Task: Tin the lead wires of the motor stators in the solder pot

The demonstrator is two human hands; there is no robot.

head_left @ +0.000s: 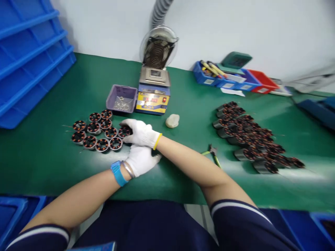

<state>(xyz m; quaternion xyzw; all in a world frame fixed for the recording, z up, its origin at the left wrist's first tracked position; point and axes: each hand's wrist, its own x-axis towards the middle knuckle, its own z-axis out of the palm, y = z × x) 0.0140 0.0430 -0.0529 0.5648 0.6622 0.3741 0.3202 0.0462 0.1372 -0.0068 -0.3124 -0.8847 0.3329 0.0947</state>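
My right hand point(140, 132), in a white glove with a yellow cuff, reaches across to the left and grips a round metal ring with dark and orange windings point(124, 131). That ring sits at the right end of a cluster of similar rings point(102, 144). Just below, my left hand point(142, 160), also gloved, lies under the right wrist with its fingers pointing right. The thumb and part of the fingers are apart; whether anything lies beneath the palm is hidden. A blue band and a metal bracelet circle the left wrist.
Behind the rings stand a purple bin point(121, 99) and a blue-yellow device point(153, 99). A whitish lump point(172, 121), green-handled cutters point(213, 151) and more wound rings point(248, 136) lie rightward. Small bins point(263, 82) line the back; blue trays point(31, 52) stand left.
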